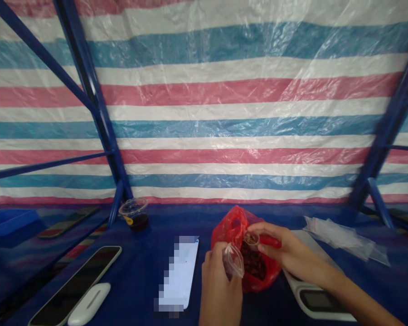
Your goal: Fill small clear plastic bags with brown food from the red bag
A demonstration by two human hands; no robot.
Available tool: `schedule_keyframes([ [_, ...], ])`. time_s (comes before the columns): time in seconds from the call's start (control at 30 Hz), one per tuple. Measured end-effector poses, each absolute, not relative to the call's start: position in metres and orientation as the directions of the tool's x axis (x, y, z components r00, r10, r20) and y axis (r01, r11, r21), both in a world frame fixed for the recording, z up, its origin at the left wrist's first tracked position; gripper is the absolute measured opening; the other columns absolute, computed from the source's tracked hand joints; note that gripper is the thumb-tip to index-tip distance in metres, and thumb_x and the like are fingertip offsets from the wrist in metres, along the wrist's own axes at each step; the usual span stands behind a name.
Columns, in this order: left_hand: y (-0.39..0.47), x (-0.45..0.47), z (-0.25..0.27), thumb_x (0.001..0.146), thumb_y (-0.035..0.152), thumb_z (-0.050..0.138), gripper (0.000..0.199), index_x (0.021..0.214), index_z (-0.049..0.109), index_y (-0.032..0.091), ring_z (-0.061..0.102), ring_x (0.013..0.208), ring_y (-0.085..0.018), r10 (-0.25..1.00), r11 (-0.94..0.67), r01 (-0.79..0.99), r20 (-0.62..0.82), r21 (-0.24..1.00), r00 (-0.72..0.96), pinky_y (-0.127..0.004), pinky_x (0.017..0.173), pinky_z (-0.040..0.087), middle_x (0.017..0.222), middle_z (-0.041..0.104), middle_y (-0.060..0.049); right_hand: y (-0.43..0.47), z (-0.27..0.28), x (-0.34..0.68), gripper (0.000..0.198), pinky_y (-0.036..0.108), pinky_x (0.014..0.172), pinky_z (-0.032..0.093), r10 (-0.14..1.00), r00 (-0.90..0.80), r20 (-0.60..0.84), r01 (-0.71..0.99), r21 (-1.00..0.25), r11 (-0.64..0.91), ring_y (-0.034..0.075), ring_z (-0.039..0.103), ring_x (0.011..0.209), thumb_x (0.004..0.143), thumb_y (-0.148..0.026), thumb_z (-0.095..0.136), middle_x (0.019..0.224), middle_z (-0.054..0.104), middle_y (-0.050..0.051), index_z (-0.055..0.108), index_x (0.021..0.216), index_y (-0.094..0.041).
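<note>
A red plastic bag (224, 228) stands open on the blue table, with dark brown pieces (253, 262) inside it. My left hand (221, 271) is closed on a small clear zip bag (234, 260) whose mouth gapes toward the red bag. Over the red bag's opening, my right hand (275, 242) pinches a small clear round cup (251, 238) by its rim. Some brownish bits lie in the cup. Partly under my right forearm is a white digital scale (302, 294) with a grey display.
More clear zip bags (343, 237) lie at the right. Left of my hands are a lit phone (180, 271), a dark phone (78, 285), a white earbud case (90, 303) and a plastic cup of dark liquid (136, 217). Blue metal posts (95, 99) frame a striped sheet (241, 113) behind.
</note>
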State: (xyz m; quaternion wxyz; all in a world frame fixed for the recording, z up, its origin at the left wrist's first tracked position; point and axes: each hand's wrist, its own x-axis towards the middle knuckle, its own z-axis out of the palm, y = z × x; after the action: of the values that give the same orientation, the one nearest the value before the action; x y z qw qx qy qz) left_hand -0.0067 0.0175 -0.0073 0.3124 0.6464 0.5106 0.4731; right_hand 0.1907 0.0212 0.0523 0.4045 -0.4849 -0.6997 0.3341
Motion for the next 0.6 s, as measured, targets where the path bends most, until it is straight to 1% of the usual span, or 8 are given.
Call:
schedule_keyframes([
  [0.07,0.020,-0.007,-0.010,0.097,0.035,0.049,0.022,0.107,0.065,0.024,0.065,0.101,-0.030,0.954,-0.295,0.396,0.290,0.870,0.072,-0.039,0.086,0.047,0.107,0.070,-0.010,0.017,0.059,0.188,0.029,0.042,0.109,0.053,0.937,-0.226,0.265,0.374,-0.865,0.335,0.027,0.070,0.118,0.092,-0.038,0.067,0.124,0.076,0.010,0.072,0.116,-0.023],
  [0.13,0.021,-0.007,-0.013,0.096,0.031,0.049,0.023,0.112,0.064,0.024,0.065,0.103,-0.031,0.954,-0.299,0.421,0.275,0.856,0.117,-0.040,0.087,0.046,0.110,0.071,-0.011,0.011,0.066,0.181,0.029,0.039,0.110,0.052,0.931,-0.241,0.275,0.379,-0.856,0.351,0.025,0.070,0.120,0.094,-0.037,0.066,0.127,0.075,0.009,0.072,0.119,-0.023],
  [0.23,0.023,-0.006,-0.014,0.094,0.026,0.051,0.023,0.113,0.064,0.024,0.065,0.102,-0.031,0.950,-0.310,0.419,0.269,0.853,0.156,-0.039,0.086,0.046,0.108,0.071,-0.010,0.003,0.071,0.166,0.025,0.035,0.108,0.051,0.918,-0.289,0.272,0.467,-0.797,0.383,0.022,0.069,0.117,0.095,-0.023,0.063,0.123,0.075,0.005,0.073,0.118,-0.026],
  [0.27,0.023,-0.006,-0.014,0.093,0.025,0.052,0.021,0.110,0.064,0.024,0.065,0.101,-0.031,0.947,-0.321,0.411,0.280,0.853,0.159,-0.038,0.085,0.046,0.107,0.071,-0.010,0.001,0.071,0.162,0.028,0.033,0.106,0.051,0.906,-0.320,0.278,0.505,-0.759,0.412,0.021,0.069,0.115,0.095,-0.016,0.060,0.122,0.074,0.004,0.074,0.117,-0.027],
  [0.33,0.023,-0.006,-0.015,0.093,0.024,0.053,0.016,0.104,0.064,0.024,0.065,0.101,-0.031,0.939,-0.343,0.389,0.309,0.855,0.149,-0.038,0.085,0.045,0.106,0.071,-0.010,-0.002,0.070,0.154,0.041,0.031,0.103,0.052,0.875,-0.378,0.301,0.571,-0.668,0.477,0.019,0.068,0.113,0.094,-0.005,0.053,0.123,0.072,0.003,0.074,0.120,-0.029],
  [0.43,0.024,-0.007,-0.016,0.092,0.022,0.055,0.014,0.102,0.065,0.023,0.065,0.101,-0.032,0.934,-0.358,0.345,0.330,0.868,0.139,-0.040,0.086,0.044,0.107,0.071,-0.012,-0.003,0.067,0.149,0.057,0.031,0.105,0.051,0.847,-0.410,0.337,0.609,-0.590,0.530,0.018,0.066,0.118,0.091,0.002,0.049,0.131,0.067,0.003,0.069,0.132,-0.032],
  [0.5,0.025,-0.007,-0.017,0.090,0.019,0.057,0.017,0.105,0.065,0.023,0.065,0.101,-0.032,0.932,-0.362,0.322,0.335,0.875,0.138,-0.040,0.087,0.044,0.107,0.070,-0.012,-0.002,0.066,0.150,0.055,0.030,0.106,0.050,0.842,-0.408,0.354,0.603,-0.587,0.539,0.018,0.065,0.119,0.091,0.002,0.050,0.131,0.068,0.003,0.069,0.131,-0.032],
  [0.6,0.026,-0.007,-0.018,0.090,0.020,0.058,0.018,0.107,0.065,0.022,0.064,0.101,-0.032,0.930,-0.366,0.301,0.334,0.881,0.153,-0.040,0.086,0.045,0.108,0.069,-0.012,0.000,0.066,0.154,0.041,0.029,0.102,0.052,0.835,-0.398,0.380,0.587,-0.594,0.550,0.018,0.068,0.114,0.094,-0.001,0.052,0.122,0.071,0.002,0.072,0.116,-0.029],
])
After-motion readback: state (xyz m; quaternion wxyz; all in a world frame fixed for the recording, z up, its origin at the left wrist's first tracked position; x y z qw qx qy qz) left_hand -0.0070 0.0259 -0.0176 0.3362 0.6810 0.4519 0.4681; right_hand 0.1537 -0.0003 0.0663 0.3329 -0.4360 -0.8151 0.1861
